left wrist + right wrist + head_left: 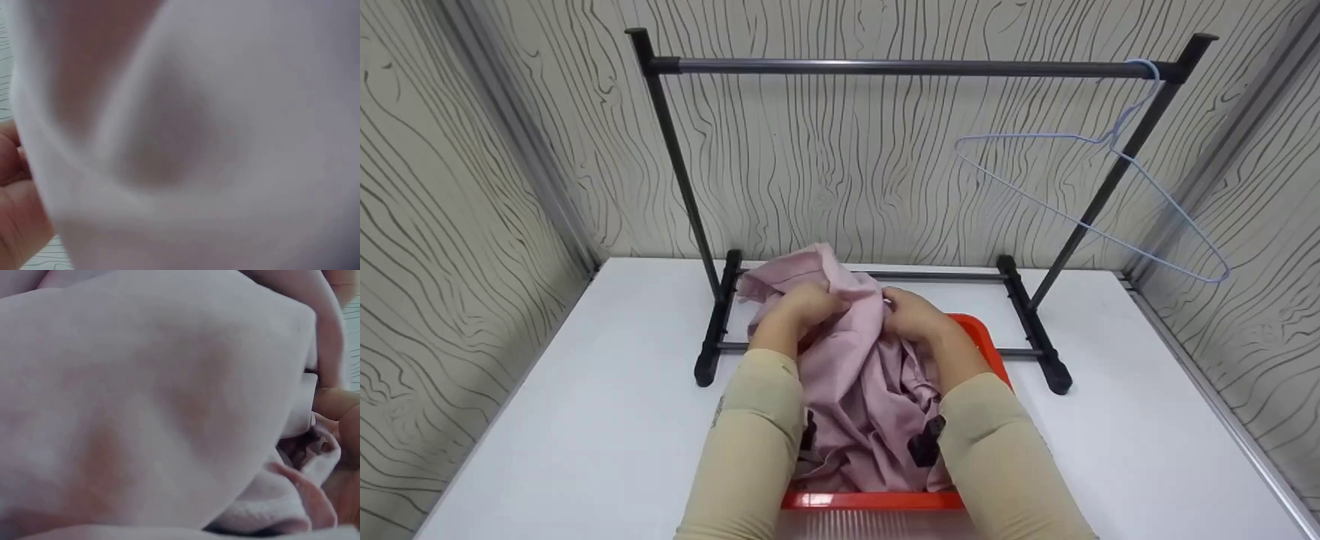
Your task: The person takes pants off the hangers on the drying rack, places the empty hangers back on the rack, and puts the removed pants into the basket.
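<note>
A crumpled pink garment [847, 375] lies heaped in a red basket [877, 501], its upper part lifted above the far rim. My left hand [812, 306] grips a fold of it, and the fingertips are partly covered by cloth. On the right side of the same raised part, my right hand [913, 315] pinches the fabric between thumb and fingers. Both wrist views are mostly filled by blurred pink cloth. Part of the left hand [19, 208] shows at the edge of the left wrist view. The garment's exact kind is hidden by its folds.
Behind the basket stands a black garment rack [885, 67] on a white table [585, 420]. A light blue wire hanger [1035, 196] hangs at the right end of its bar. Patterned panels [840, 165] close off the back and sides.
</note>
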{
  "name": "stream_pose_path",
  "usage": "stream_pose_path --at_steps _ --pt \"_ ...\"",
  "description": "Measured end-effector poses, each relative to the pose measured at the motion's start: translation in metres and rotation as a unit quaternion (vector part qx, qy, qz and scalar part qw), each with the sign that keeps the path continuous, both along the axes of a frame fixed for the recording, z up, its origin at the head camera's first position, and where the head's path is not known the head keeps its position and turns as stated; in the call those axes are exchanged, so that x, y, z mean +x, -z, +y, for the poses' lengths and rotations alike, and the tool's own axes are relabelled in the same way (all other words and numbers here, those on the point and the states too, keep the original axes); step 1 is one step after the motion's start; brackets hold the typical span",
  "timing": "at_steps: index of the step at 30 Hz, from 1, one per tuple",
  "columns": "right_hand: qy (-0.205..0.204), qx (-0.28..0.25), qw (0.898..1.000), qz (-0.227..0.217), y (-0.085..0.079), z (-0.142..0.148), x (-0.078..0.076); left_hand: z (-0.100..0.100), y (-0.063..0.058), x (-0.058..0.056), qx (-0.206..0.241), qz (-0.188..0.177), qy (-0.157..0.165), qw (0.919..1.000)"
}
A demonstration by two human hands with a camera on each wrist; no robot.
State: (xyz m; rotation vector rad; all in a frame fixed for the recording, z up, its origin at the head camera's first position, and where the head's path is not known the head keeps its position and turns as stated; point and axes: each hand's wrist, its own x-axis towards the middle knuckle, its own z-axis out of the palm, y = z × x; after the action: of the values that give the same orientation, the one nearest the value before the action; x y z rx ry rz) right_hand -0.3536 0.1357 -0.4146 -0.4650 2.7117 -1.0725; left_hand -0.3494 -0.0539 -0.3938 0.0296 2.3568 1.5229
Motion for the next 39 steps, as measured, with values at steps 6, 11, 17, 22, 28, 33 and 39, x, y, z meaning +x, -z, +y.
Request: stream_pose_path --at_steps 6,11,17,22,28,33,39 --pt "0.009 0.010 0.999 0.041 -0.009 0.009 -0.001 0.002 -0.012 -0.001 0.054 0.018 0.015 0.9982" --pt "0.024 -0.051 0.998 0.003 -0.026 0.019 -0.001 -0.001 -0.031 0.002 0.094 0.009 0.008 0.9955" --pt "-0.004 -0.121 0.993 -0.012 -0.051 0.035 0.007 -0.005 -0.058 0.011 0.106 0.000 0.017 0.9943" --pt "-0.007 -0.174 0.984 -0.027 -0.070 0.052 0.013 -0.007 -0.070 0.015 0.106 0.030 0.021 0.9937" --pt "0.024 -0.229 0.972 -0.037 -0.082 0.063 0.015 0.000 -0.073 0.012 0.110 0.067 -0.003 0.9917" --pt "0.076 -0.222 0.972 0.016 -0.087 0.062 0.015 0.009 -0.073 0.007 0.120 0.107 -0.046 0.9859" --pt "0.108 -0.214 0.970 0.046 -0.092 0.063 0.017 0.009 -0.076 0.006 0.110 0.134 -0.066 0.9827"
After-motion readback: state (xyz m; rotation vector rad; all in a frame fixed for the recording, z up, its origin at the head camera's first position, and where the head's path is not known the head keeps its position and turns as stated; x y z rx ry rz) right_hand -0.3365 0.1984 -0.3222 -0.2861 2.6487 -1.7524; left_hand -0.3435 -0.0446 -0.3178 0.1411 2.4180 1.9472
